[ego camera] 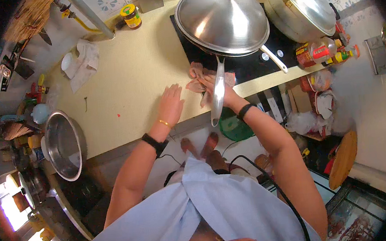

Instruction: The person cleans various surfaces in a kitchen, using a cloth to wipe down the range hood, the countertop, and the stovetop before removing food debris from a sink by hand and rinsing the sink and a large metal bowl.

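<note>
My right hand [220,88] presses on a crumpled pinkish cloth [197,82] at the counter's front edge, by the black cooktop [240,70]. The long metal handle [219,94] of a wok passes over that hand and hides part of it. A domed steel lid [219,23] covers the wok. My left hand [171,103] rests palm down near the edge of the pale yellow counter [125,81], fingers extended and holding nothing. It lies left of the cloth, not touching it.
A large lidded aluminium pot [283,14] stands behind right, with bottles [317,53] before it. At left are a steel basin [64,146], a pale rag [85,64] and a small white bowl [67,61]. A jar [131,17] stands at the back; a green bin [234,125] is below.
</note>
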Motion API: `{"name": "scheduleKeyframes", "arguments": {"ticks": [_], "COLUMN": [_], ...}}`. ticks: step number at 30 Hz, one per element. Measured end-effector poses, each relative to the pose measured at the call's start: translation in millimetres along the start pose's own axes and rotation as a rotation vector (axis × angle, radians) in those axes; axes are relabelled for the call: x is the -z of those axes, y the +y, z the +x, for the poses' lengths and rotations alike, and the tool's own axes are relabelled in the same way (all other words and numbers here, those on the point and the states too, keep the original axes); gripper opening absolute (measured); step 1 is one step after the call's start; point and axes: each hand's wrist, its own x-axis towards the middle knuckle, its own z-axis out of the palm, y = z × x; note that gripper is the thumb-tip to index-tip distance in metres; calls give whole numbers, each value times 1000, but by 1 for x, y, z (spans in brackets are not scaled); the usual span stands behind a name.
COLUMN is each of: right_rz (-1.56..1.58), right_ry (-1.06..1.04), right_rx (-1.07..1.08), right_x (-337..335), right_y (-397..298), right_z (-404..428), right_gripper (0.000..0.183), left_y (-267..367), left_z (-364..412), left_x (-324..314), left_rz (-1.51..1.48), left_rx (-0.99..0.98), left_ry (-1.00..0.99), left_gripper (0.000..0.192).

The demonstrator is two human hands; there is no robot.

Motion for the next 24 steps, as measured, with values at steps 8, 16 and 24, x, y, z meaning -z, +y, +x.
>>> {"name": "scheduleKeyframes", "arguments": {"ticks": [8,16,24], "right_rz": [-60,-43,-140], "right_ry": [-72,24,73], "right_rx": [-269,-24,-250], "right_x": [-4,9,25], "right_y": [12,14,7], "right_z": [101,-17,7], "right_gripper": [57,47,17], "left_y": [0,66,77], "left_z": [73,256,355], "left_x": [88,148,111], "left_rz": [72,354,789], "left_rx": [-89,-520,-919], "left_ry": [229,374,42], "left_gripper": [36,41,9]}}
